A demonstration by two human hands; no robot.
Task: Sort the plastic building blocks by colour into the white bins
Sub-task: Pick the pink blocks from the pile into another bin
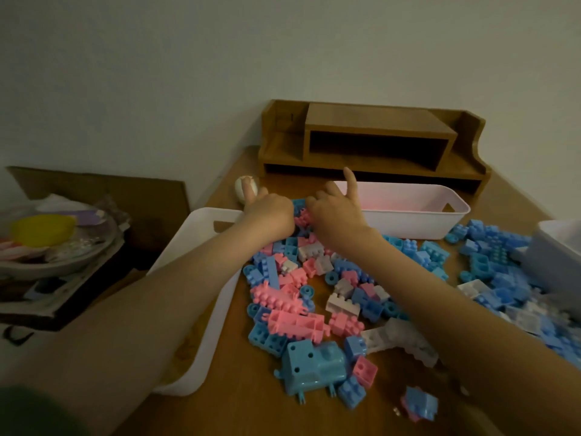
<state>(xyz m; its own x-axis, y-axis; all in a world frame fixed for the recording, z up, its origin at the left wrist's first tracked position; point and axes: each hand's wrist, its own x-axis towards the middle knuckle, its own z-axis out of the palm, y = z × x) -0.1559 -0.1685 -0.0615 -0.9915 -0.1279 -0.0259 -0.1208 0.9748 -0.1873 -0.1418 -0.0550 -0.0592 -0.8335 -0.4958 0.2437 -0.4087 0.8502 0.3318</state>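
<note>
Right, biggest first: the brown wooden surface point(239, 413) carried the whole job. The long white plastic bin on the left point(220, 309) ran its long axis from near to far along the edge, leaning slightly leftward at the near end. The white plastic bin at the back point(408, 226), tinted pink inside, lay crosswise, long axis left to right. A third white bin at the right edge point(553, 256) was only partly in view.

Between them sprawled the loose heap of pink, blue and white plastic building blocks point(314, 294), stretching from near to far, with a bluer patch off to the right.

Both hands were at the heap's far end. The left hand point(270, 212) was curled knuckles-up and the right hand point(333, 215) was bunched with its forefinger sticking straight up. Whether either had a grip, I could not tell; the fingertips were hidden.

Between them sat a small cluster of pink blocks point(302, 218). Good play, in my view: pinch one colour only, lift clear of the tangle, and drop pink into the back bin just beside it.
</note>
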